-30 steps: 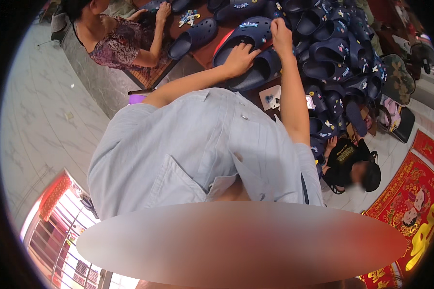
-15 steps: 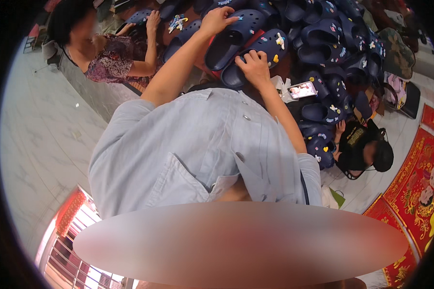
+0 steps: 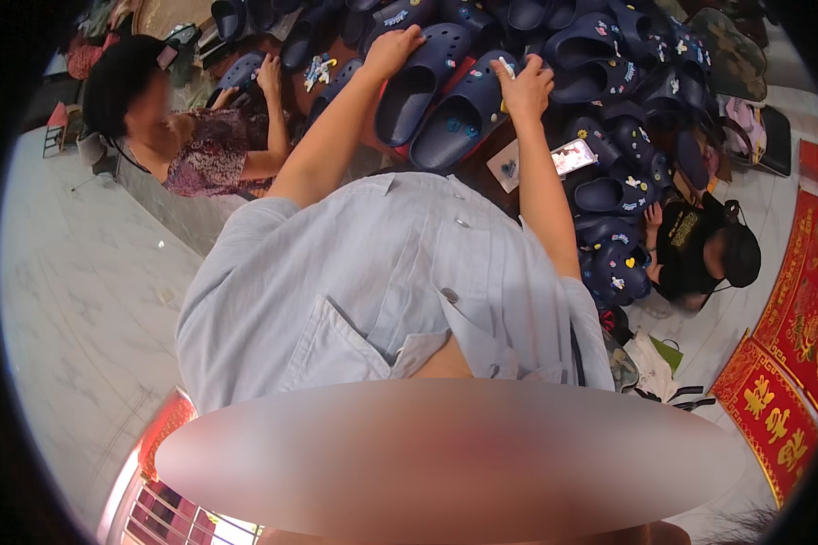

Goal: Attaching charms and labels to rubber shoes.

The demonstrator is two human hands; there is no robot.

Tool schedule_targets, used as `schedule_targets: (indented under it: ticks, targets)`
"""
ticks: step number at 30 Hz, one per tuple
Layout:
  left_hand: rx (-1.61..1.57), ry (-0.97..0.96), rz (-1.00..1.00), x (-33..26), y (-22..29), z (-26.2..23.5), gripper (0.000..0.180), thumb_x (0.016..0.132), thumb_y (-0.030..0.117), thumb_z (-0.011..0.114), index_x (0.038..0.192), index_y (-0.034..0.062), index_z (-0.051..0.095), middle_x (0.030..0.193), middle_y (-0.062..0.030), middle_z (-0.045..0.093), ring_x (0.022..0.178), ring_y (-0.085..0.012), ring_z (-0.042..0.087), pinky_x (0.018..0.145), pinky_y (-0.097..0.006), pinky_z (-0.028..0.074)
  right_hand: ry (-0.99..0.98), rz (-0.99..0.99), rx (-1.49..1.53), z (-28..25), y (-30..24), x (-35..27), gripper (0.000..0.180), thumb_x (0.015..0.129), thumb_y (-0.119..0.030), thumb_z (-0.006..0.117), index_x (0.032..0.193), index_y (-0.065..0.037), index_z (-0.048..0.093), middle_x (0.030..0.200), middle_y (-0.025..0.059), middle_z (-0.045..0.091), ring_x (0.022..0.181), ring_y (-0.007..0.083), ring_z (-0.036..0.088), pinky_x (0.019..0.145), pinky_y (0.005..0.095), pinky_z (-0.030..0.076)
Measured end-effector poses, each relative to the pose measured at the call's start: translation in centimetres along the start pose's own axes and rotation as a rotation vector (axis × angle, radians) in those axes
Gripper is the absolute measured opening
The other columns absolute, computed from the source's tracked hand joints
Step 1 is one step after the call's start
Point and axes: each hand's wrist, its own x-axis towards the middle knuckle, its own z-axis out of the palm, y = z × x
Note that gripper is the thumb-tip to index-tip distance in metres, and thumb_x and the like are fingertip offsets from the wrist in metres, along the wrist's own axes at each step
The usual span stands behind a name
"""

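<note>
Two navy clogs lie side by side before me on the table: a left clog (image 3: 407, 89) and a right clog (image 3: 454, 123) with a teal mark on its insole. My left hand (image 3: 394, 53) bends its fingers over the left clog's upper edge near the toe. At the right clog's toe, my right hand (image 3: 527, 89) grips the outer side, thumb on top beside small white and yellow charms. A red surface (image 3: 457, 74) shows between the two clogs. Part of the right clog's toe is hidden by my fingers.
Many charm-decorated clogs (image 3: 609, 68) pile up at the far right. A lit phone (image 3: 573, 157) and a white card (image 3: 504, 167) lie by my right forearm. Loose charms (image 3: 319, 73) sit at the left. One person (image 3: 214, 150) handles a clog at left; another (image 3: 700, 245) is at right.
My right hand has moved from the right clog's near side up to its toe. That clog has tilted, so its insole now shows. My left hand has shifted slightly left and down.
</note>
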Motion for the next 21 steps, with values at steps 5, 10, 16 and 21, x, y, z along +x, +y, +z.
schedule_targets:
  ticks: [5,10,16,21]
  targets:
    - [0.047,0.022,0.017,-0.4,0.3,-0.1,0.016,0.097,0.022,0.045,0.099,0.0060,0.048,0.083,-0.0215,0.065,0.079,-0.0413,0.065,0.068,-0.053,0.050,-0.091,0.021,-0.092,1.9,-0.6,0.3,0.068,0.081,-0.058,0.067,0.124,-0.009,0.047,0.121,0.0245,0.046,0.113,0.0452,0.048,0.086,0.0533,0.051]
    - [0.090,0.006,0.013,-0.4,1.8,-0.6,0.016,0.096,0.020,0.046,0.098,0.0043,0.047,0.084,-0.0209,0.066,0.078,-0.0408,0.065,0.067,-0.052,0.052,0.063,-0.108,-0.140,3.5,0.3,0.3,0.042,0.091,-0.041,0.060,0.111,-0.006,0.048,0.109,0.0216,0.051,0.102,0.0415,0.054,0.075,0.0503,0.055]
    - [0.031,0.023,-0.066,-0.8,2.6,-0.5,0.013,0.095,0.016,0.047,0.098,0.0038,0.046,0.089,-0.0240,0.065,0.084,-0.0433,0.064,0.070,-0.054,0.049,0.147,-0.304,-0.207,4.2,1.4,0.4,0.016,0.094,-0.020,0.054,0.099,-0.004,0.051,0.099,0.0188,0.053,0.094,0.0369,0.058,0.072,0.0440,0.056]
    - [0.046,0.064,-0.175,-1.2,2.3,-0.2,0.016,0.097,0.021,0.049,0.100,0.0054,0.052,0.088,-0.0221,0.067,0.084,-0.0418,0.065,0.070,-0.053,0.051,0.170,-0.315,-0.105,3.7,1.3,-0.5,0.015,0.093,-0.017,0.055,0.098,-0.003,0.052,0.099,0.0180,0.053,0.096,0.0371,0.057,0.073,0.0455,0.055]
